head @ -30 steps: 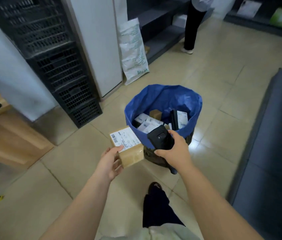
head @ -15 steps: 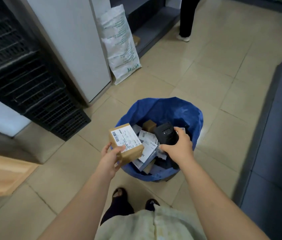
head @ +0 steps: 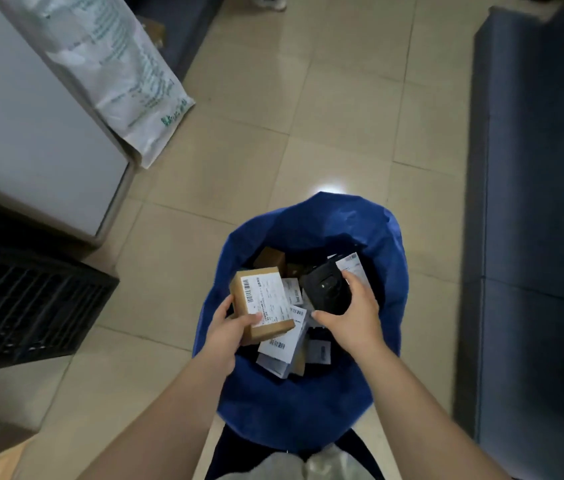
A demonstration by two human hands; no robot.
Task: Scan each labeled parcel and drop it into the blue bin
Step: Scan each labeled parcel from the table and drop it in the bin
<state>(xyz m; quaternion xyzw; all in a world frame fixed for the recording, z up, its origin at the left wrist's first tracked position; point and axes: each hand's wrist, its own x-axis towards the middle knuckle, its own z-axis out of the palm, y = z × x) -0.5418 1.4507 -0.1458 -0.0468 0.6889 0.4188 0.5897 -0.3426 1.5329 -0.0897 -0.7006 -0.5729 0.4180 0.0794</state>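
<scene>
At far left, a black slatted plastic crate (head: 24, 306) stands on the beige tiled floor (head: 325, 133). Above the round blue bin (head: 291, 410), my left hand (head: 228, 332) pinches a brown cardboard parcel with a white barcode label (head: 265, 303), thumb on the label, fingers curled round its left edge. Just right of it, my right hand (head: 355, 318) grips a black handheld scanner (head: 325, 289), fingers wrapped round it, over other labelled parcels (head: 284, 344) heaped inside.

Beige floor tiles (head: 342, 98) are reflecting a glare (head: 330, 188); a white sack (head: 128, 74) is leaning against a pale cabinet (head: 31, 133); dark shelving (head: 533, 168) is lining the right side.
</scene>
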